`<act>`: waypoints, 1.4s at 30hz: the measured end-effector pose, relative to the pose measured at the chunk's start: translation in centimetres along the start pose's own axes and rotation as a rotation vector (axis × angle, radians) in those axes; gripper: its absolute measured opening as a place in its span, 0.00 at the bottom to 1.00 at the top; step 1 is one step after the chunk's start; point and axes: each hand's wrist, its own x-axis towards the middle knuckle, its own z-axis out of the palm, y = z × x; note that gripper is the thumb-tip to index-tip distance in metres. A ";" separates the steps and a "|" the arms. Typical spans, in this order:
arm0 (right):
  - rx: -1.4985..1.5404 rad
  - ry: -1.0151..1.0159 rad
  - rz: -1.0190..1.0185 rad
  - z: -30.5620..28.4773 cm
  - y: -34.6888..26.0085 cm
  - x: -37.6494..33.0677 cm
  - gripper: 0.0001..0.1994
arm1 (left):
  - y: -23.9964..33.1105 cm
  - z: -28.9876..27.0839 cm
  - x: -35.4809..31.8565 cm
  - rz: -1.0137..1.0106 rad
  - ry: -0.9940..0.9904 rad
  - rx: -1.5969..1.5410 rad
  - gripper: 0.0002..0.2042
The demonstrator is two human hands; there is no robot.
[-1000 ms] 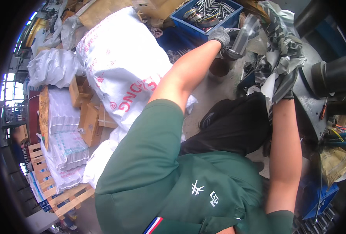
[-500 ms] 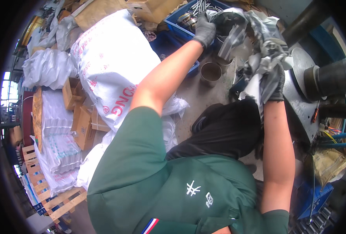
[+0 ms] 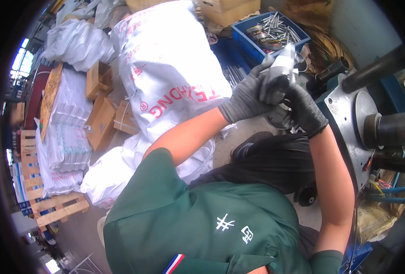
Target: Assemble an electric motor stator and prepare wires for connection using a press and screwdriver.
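In front of my chest, both hands are close together in dark grey knit gloves, around a bunched-up grey and white sheet [image 3: 282, 66]. It is blurred, and I cannot tell whether it is plastic or cloth. My left hand [image 3: 250, 98] grips the bundle's left side with bent fingers. From the right, my right hand [image 3: 305, 112] closes on it, its fingertips partly hidden. Just beyond the bundle is a blue bin [image 3: 245, 45] with many loose metal rods [image 3: 280, 29] and some ring-shaped parts.
A large white woven sack [image 3: 166, 59] bulges at my left. Cardboard boxes [image 3: 102, 119], stacked white packages [image 3: 67, 132] and a wooden pallet [image 3: 61, 205] lie farther left. On my right stands a machine with a metal plate [image 3: 341, 109] and a dark cylinder [image 3: 396, 129].
My hands have come together and lower. The sheet, spread loosely between them before, is now gathered into a compact bundle. The view has shifted, showing more of the blue bin.
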 end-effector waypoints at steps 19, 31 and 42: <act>-1.185 -0.029 -0.104 8.1 7.8 7.5 0.33 | -13.7 -8.9 -28.7 -1.173 -0.175 -0.071 0.38; -0.919 0.173 -0.311 11.3 8.7 14.2 0.22 | -9.7 -15.6 -12.5 -0.690 0.662 -0.561 0.20; -0.616 0.005 -0.515 12.8 5.3 10.2 0.18 | -9.8 -15.7 -5.1 -0.333 0.180 1.443 0.12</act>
